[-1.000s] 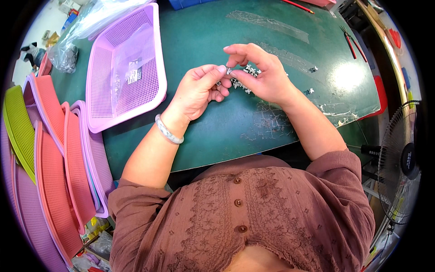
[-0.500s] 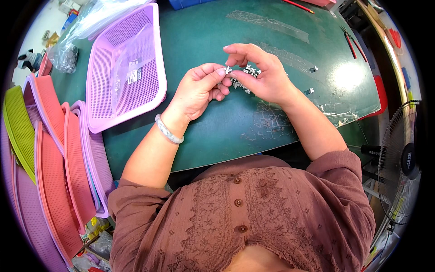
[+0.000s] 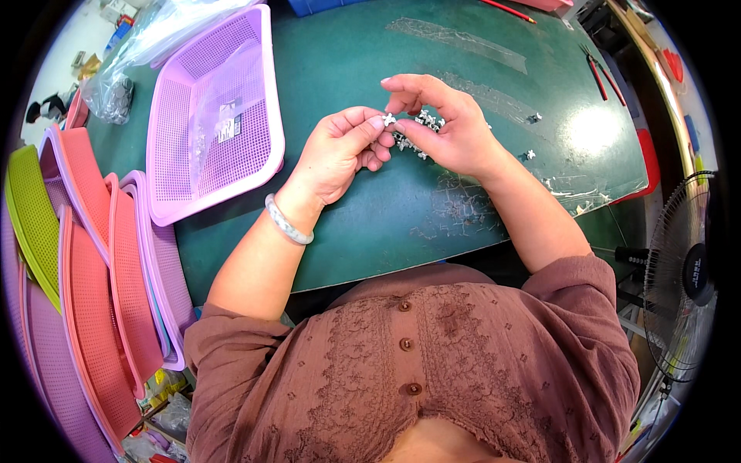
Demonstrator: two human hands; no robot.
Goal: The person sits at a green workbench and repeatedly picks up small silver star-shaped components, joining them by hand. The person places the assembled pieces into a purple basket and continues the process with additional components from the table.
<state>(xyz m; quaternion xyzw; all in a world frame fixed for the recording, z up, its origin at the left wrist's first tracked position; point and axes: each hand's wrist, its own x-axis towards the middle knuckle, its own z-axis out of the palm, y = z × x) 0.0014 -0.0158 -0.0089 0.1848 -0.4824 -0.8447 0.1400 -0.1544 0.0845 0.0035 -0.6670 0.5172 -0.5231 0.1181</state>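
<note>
My left hand (image 3: pixel 346 145) is closed, with its thumb and forefinger pinching a small whitish-grey star-shaped part (image 3: pixel 389 120). At the same part is my right hand (image 3: pixel 449 127), its thumb just below and a curled fingertip just above; the forefinger arches higher, apart from it. Whether those right fingertips press firmly is hard to make out. Beneath and behind the right hand lies a small pile of similar parts (image 3: pixel 427 119) on the green table (image 3: pixel 347 239), partly hidden by the fingers.
A purple mesh basket (image 3: pixel 270 147) holding a clear bag stands left of my hands. Further left are stacked coloured baskets (image 3: pixel 85 309). Two loose parts (image 3: pixel 530 155) lie to the right. Red-handled pliers (image 3: pixel 598 77) are far right, with a black fan (image 3: pixel 679 270) beyond the table edge.
My hands and the part between them stay practically where they were. In the background at the far left, a person has shifted posture.
</note>
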